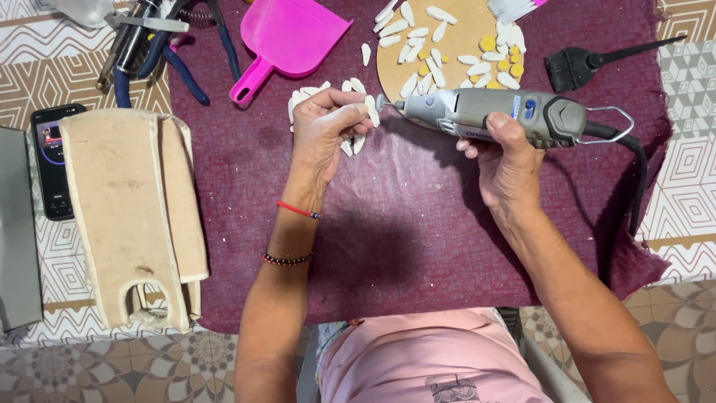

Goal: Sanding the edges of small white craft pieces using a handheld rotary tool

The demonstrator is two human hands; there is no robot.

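Note:
My right hand [506, 160] grips a grey corded rotary tool [496, 113], held level with its tip pointing left. My left hand [324, 127] pinches a small white petal-shaped piece [371, 110] right at the tool's tip. More white pieces [306, 95] lie on the dark red cloth [403, 231] under and around my left hand. Behind the tool, a round wooden disc [466, 41] carries several white pieces and a few small yellow ones.
A pink dustpan [287, 37] lies at the top middle, pliers with blue handles [160, 56] at top left. A black brush [582, 66] sits top right. A beige wooden form [134, 213] and a phone [51, 160] are on the left of the patterned tabletop.

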